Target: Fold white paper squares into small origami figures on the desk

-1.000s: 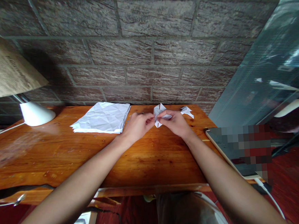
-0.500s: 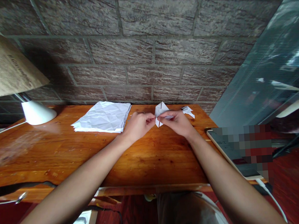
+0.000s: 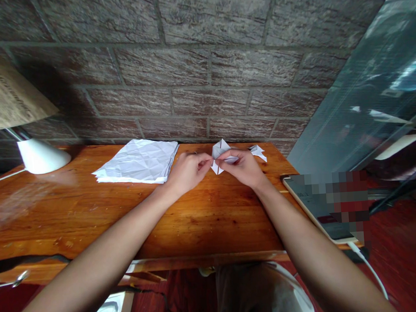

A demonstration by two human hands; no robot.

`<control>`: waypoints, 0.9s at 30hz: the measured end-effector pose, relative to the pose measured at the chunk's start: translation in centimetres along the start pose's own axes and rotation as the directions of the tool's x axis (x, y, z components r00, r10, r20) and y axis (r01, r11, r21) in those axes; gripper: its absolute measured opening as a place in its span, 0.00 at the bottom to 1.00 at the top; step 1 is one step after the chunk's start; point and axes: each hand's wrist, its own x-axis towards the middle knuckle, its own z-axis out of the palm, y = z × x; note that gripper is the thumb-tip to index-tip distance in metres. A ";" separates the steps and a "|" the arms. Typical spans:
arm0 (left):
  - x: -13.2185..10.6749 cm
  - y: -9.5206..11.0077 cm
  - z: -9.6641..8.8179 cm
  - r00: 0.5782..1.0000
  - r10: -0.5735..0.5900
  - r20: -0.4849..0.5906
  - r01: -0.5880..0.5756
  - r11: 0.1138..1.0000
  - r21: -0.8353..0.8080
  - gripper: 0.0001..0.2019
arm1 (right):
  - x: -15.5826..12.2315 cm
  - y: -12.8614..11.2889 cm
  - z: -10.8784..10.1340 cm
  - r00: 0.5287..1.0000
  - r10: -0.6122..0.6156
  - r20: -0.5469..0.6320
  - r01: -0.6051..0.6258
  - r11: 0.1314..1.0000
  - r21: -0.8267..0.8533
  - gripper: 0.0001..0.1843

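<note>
Both of my hands meet over the far middle of the wooden desk (image 3: 212, 217), pinching a small folded white paper piece (image 3: 219, 150). My left hand (image 3: 188, 172) grips its left side between thumb and fingers. My right hand (image 3: 243, 167) pinches its right side, fingers closed over a flap. The piece has pointed corners sticking up and down between my fingertips. A second small folded paper piece (image 3: 258, 150) lies on the desk just beyond my right hand.
A stack of creased white paper sheets (image 3: 137, 162) lies left of my hands. A lamp with a white base (image 3: 40, 156) and tan shade stands at the far left. A dark tablet (image 3: 318, 205) rests at the desk's right edge. A brick wall (image 3: 202, 71) backs the desk.
The folded piece has turned slightly between my fingertips while both hands kept their pinch. The view has shifted a little.
</note>
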 end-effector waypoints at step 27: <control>-0.2 0.5 0.2 0.996 -0.013 -0.092 0.005 0.996 -0.084 0.07 | 0.2 0.2 0.5 0.994 0.002 -0.105 0.002 0.999 0.043 0.09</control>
